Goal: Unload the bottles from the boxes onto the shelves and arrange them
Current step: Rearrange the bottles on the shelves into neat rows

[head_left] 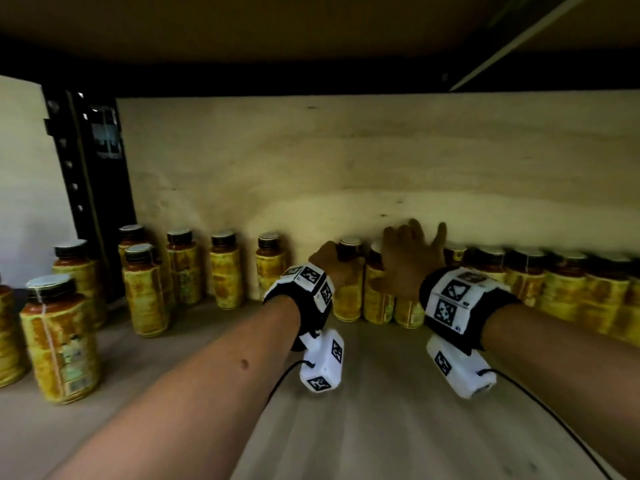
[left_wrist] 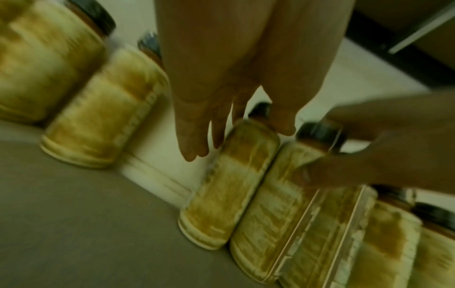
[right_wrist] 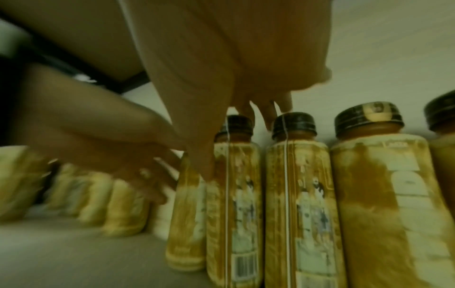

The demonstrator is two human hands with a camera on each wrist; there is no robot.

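At the far left of the head view a large bottle (head_left: 57,341) with a yellow label and dark cap stands near the front of the wooden shelf (head_left: 381,410), with several like it behind, beside a black upright post (head_left: 93,188). Further right a spaced row of bottles (head_left: 225,270) runs along the pale back panel (head_left: 346,150), each upright and apart from its neighbour. Next comes the left hand (head_left: 334,263), reaching in at the back of the shelf; in the left wrist view its fingers (left_wrist: 194,140) hang fairly straight and loose just above and beside the shoulder of one bottle (left_wrist: 229,183), and whether they touch it cannot be told through the blur. Just right of it, the right hand (head_left: 412,258) is spread with fingers apart over the caps of the neighbouring bottles, its thumb lying down the side of one; no firm grip shows. From there a tight row of bottles (head_left: 561,289), touching side to side, continues to the right edge. Both wrists carry white marker-patterned bands.
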